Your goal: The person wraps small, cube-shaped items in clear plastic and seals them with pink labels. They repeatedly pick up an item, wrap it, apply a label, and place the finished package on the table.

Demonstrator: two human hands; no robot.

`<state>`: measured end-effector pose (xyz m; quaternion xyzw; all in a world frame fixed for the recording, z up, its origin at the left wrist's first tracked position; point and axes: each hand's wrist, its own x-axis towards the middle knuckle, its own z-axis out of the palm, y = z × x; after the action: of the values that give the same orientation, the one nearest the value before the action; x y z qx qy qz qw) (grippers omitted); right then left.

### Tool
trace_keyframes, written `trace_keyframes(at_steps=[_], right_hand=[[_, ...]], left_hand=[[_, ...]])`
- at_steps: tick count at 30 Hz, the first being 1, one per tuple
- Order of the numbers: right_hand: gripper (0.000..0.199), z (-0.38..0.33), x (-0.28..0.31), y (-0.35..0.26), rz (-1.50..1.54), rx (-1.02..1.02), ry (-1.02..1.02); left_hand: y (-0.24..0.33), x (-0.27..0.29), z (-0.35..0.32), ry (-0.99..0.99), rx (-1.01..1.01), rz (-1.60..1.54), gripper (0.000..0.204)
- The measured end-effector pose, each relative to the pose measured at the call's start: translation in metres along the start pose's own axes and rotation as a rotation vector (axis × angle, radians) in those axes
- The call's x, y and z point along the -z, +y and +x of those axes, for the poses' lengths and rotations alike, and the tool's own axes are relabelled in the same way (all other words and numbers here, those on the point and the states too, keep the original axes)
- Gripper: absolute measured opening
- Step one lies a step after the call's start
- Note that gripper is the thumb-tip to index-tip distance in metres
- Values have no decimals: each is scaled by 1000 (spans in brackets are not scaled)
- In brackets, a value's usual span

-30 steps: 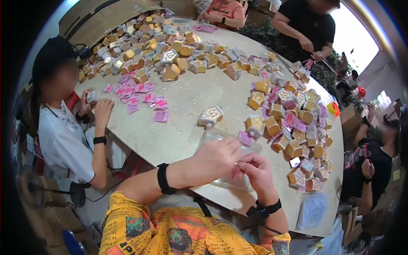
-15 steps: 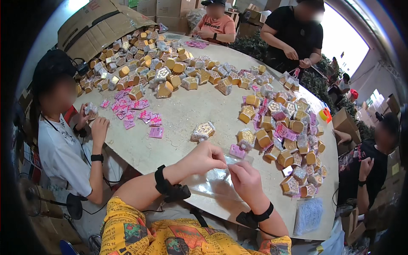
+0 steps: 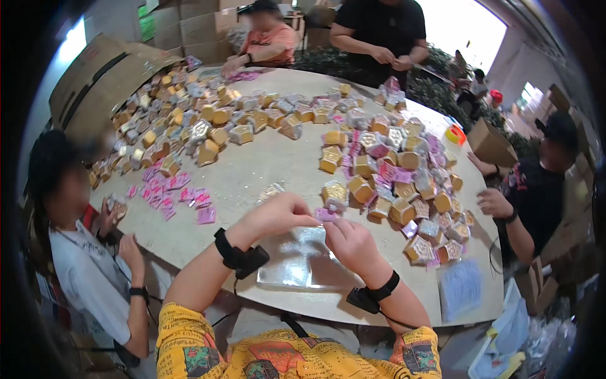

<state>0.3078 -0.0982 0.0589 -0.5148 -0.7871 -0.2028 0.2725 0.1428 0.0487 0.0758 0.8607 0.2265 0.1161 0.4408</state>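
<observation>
My left hand [image 3: 279, 216] and my right hand [image 3: 349, 242] meet over the near edge of the round table [image 3: 265, 170]. Both pinch a small pink packet [image 3: 326, 215] between their fingertips. Under my hands lies a stack of clear plastic bags [image 3: 302, 260]. A single gold-wrapped box [image 3: 334, 192] sits just beyond my right hand, and another wrapped box [image 3: 270, 190] is partly hidden behind my left hand. Black bands circle both of my wrists.
Heaps of gold boxes [image 3: 404, 183] and pink packets [image 3: 170, 192] cover the table's right, left and far sides. Other people work at the left [image 3: 82, 252], right [image 3: 536, 189] and far edge [image 3: 379, 31]. Cardboard cartons [image 3: 101, 76] stand behind.
My hands have lifted the pink packet off the clear bags and drawn closer together. The view has tilted up, so the table sits lower and larger in the picture.
</observation>
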Motion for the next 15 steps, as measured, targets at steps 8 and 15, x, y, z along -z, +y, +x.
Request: trace_keyframes(at_steps=[8, 15], right_hand=[[19, -6, 5, 14, 162, -187, 97], [10, 16, -3, 28, 189, -200, 155]], left_hand=[[-54, 17, 21, 313, 215, 759, 38], [-86, 40, 16, 708, 193, 50, 44]])
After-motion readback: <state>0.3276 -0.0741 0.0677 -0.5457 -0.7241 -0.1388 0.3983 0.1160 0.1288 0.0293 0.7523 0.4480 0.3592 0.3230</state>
